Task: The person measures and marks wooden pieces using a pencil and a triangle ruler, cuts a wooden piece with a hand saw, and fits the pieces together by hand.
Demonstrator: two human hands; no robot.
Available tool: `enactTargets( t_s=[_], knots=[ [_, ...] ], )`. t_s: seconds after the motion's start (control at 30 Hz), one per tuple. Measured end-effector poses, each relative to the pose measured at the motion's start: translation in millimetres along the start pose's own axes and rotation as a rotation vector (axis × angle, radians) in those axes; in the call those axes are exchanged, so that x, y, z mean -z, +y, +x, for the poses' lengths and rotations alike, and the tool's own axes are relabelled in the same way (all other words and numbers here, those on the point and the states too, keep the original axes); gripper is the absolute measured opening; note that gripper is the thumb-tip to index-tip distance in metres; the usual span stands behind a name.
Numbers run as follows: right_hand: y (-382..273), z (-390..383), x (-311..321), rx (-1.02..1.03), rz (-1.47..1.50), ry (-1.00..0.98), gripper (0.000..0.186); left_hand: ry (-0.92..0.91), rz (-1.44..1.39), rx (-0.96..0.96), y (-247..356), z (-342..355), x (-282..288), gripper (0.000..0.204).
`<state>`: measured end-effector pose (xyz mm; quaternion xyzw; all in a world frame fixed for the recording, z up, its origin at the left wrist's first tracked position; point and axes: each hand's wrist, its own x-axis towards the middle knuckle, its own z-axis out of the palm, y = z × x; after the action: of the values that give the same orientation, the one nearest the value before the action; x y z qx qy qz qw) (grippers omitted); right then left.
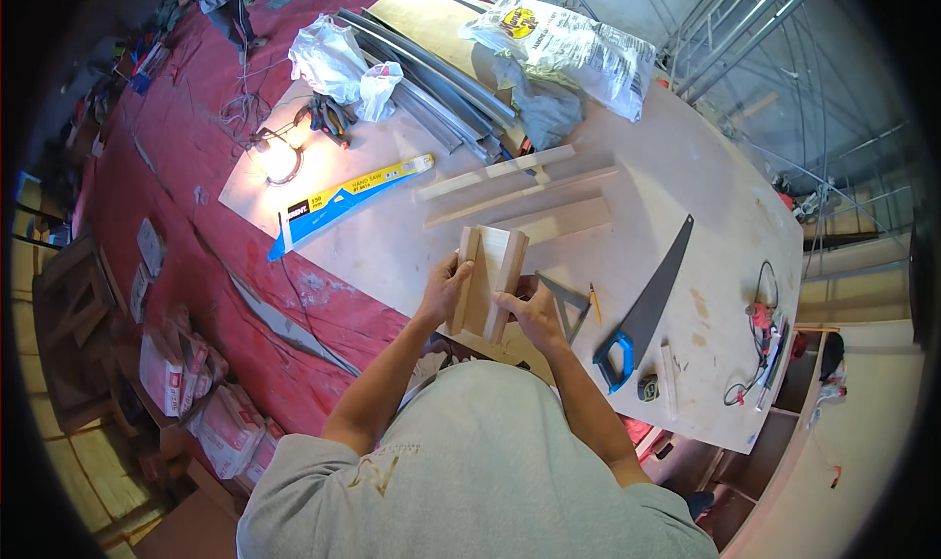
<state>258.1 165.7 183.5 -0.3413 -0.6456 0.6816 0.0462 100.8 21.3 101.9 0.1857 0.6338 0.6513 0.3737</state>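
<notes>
Between both hands, above the near edge of the worktable, is an open-ended wooden trough (475,299) with two raised side walls. My left hand (445,286) grips its left wall, thumb toward the inside. The right wall is held by my right hand (534,314), with the thumb pressed on it. Just right of that hand lie a set square (567,302) and a pencil (595,303). Farther right rests a handsaw (652,294) with a blue handle, near a tape measure (648,387) and a short wood strip (669,381). Several wood strips (529,194) lie beyond the trough.
A blue-and-yellow saw sleeve (353,194) and a lit lamp (279,157) are at the table's left. Metal profiles (441,88) and a white sack (578,49) crowd the far side. A red corded tool (760,316) lies right. Another person (221,5) stands far left.
</notes>
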Motion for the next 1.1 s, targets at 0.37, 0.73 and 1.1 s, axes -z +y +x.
enactTargets(
  t_s=[0.37, 0.73, 1.1],
  knots=[
    [1.9, -5.5, 11.6, -0.043, 0.020, 0.018, 0.057, -0.009, 0.005, 0.027, -3.7, 7.0, -7.0, 0.038],
    [21.3, -6.4, 16.1, 0.002, 0.038, 0.027, 0.053, -0.055, -0.073, 0.050, 3.3, 4.4, -12.2, 0.040],
    [38.1, -10.5, 30.9, -0.027, 0.189, -0.133, 0.063, -0.096, -0.177, 0.045, 23.9, -6.0, -17.1, 0.041]
  ],
)
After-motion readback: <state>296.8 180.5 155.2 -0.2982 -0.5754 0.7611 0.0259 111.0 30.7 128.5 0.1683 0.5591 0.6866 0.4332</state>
